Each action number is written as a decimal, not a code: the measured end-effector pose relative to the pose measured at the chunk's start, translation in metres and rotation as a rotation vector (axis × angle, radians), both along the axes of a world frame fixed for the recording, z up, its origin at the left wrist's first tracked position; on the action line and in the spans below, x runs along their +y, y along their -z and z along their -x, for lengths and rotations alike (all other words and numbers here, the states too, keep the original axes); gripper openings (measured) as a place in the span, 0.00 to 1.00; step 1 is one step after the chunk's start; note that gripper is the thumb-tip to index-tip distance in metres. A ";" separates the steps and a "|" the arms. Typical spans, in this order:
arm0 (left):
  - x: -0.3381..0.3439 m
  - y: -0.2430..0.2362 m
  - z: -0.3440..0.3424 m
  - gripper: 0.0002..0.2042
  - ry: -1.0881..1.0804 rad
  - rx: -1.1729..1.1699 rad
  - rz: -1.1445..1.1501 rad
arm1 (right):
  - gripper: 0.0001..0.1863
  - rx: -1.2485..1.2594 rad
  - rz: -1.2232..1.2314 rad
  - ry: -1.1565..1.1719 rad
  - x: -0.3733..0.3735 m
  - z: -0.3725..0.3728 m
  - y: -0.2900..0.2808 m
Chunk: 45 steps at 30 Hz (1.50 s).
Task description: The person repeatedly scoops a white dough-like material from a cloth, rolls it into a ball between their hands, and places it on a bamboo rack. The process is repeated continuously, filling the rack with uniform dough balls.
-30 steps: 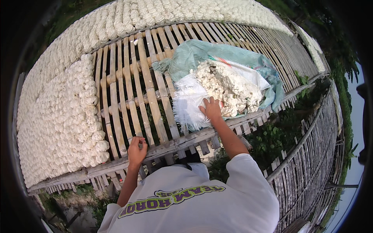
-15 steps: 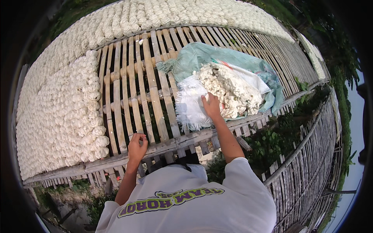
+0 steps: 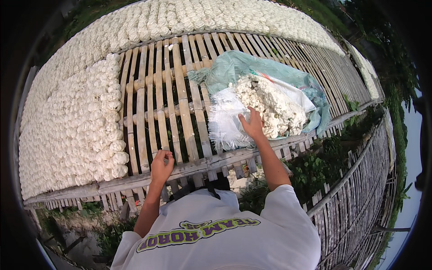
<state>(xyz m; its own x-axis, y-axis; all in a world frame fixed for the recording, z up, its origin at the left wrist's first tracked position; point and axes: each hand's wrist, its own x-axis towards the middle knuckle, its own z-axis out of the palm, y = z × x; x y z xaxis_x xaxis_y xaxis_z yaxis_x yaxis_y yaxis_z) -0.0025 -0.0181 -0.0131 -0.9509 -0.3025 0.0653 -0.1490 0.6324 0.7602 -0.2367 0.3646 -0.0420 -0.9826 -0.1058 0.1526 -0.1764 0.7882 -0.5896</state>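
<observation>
A torn sack, pale green outside with a white frayed inner sack [image 3: 226, 118], lies spread on the bamboo rack [image 3: 186, 121]. In its mouth sits a heap of lumpy, off-white crumbly material [image 3: 267, 105]. My right hand [image 3: 253, 124] is at the heap's near left edge, over the white sack. Its thumb and fingers are apart, and nothing shows gripped in them. Farther left, my left hand [image 3: 162, 166] is by the rack's front rail, fingers curled in with nothing visible in them.
Rows of rounded white clumps [image 3: 72, 130] cover the rack's left side and run along its far side [image 3: 189, 18]. Gaps show between the bamboo slats. A front rail [image 3: 216, 160] runs before me. To the right, a slatted bamboo panel [image 3: 351, 193] stands beyond green plants [image 3: 310, 168].
The view has shifted slightly. My right hand's fingers have moved a little toward the heap and spread. The left hand stays curled near the rail.
</observation>
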 end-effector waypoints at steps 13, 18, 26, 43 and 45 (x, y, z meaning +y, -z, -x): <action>0.019 -0.030 0.011 0.11 -0.079 0.025 -0.117 | 0.37 -0.167 0.698 0.349 0.004 -0.023 -0.062; 0.068 -0.087 0.041 0.37 0.133 -0.259 -1.422 | 0.36 -0.093 0.488 -0.299 -0.110 -0.121 -0.155; 0.051 -0.103 0.029 0.39 0.140 -0.380 -1.804 | 0.36 0.274 0.387 -0.598 -0.192 -0.172 -0.168; 0.030 -0.096 0.021 0.43 -0.046 -0.159 -2.049 | 0.13 0.156 0.611 -0.667 -0.245 -0.179 -0.153; 0.032 -0.095 0.026 0.44 -0.372 -0.154 -1.986 | 0.17 0.104 0.604 -0.570 -0.252 -0.177 -0.154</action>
